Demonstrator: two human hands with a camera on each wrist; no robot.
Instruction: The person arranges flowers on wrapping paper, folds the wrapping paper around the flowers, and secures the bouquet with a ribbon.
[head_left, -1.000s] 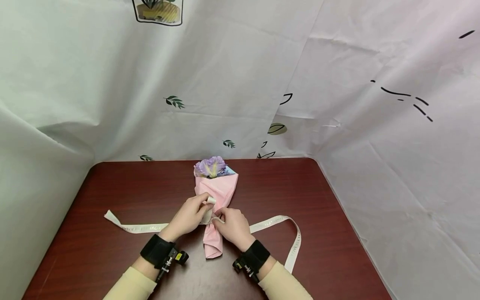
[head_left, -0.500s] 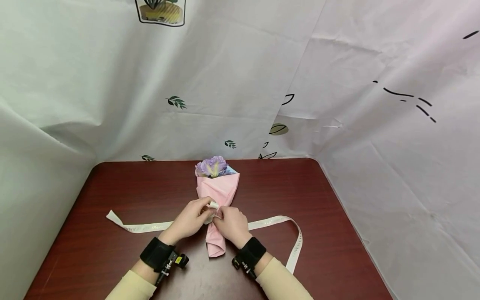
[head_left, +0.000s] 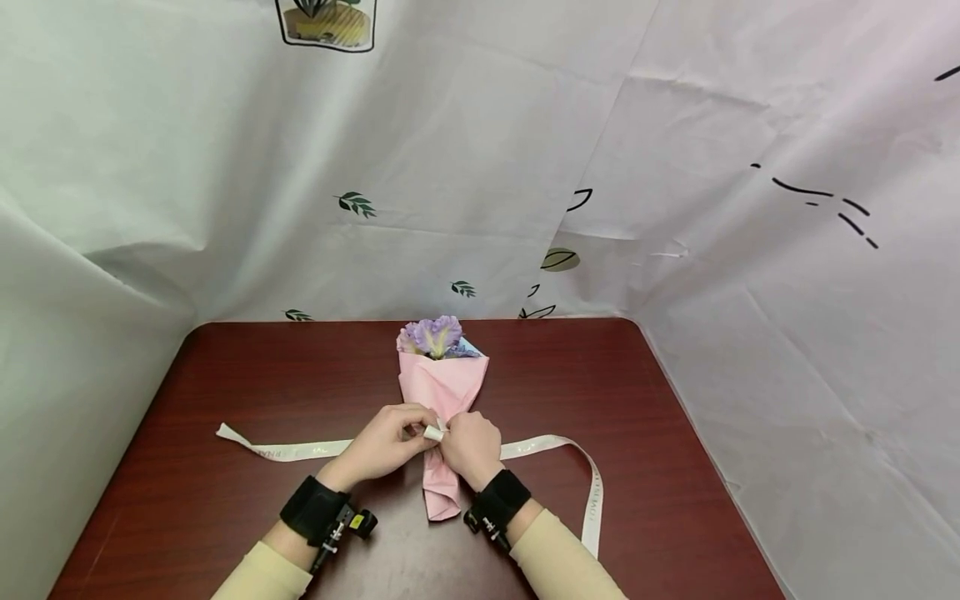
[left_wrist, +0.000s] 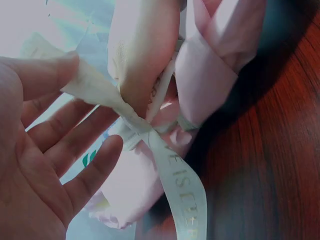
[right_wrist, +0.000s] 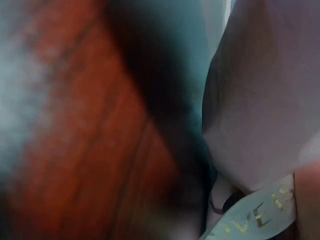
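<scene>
A bouquet wrapped in pink paper lies on the table, purple flower pointing away from me. Round its narrow waist runs a white ribbon with gold lettering. My left hand pinches a curled part of the ribbon between thumb and forefinger; its other fingers are spread in the left wrist view. My right hand is closed at the crossing, pinching the ribbon against the paper. In the left wrist view the twisted ribbon crosses the wrap. The right fingertips are hidden.
Ribbon tails stretch left and right over the dark red-brown table; the right tail curves toward me. Pale printed cloth hangs behind and beside the table. Each wrist wears a black strap with a small camera.
The left hand has brought the curled ribbon down and right, close against the right hand. The right hand has turned and closed more over the crossing. The bouquet has shifted slightly right.
</scene>
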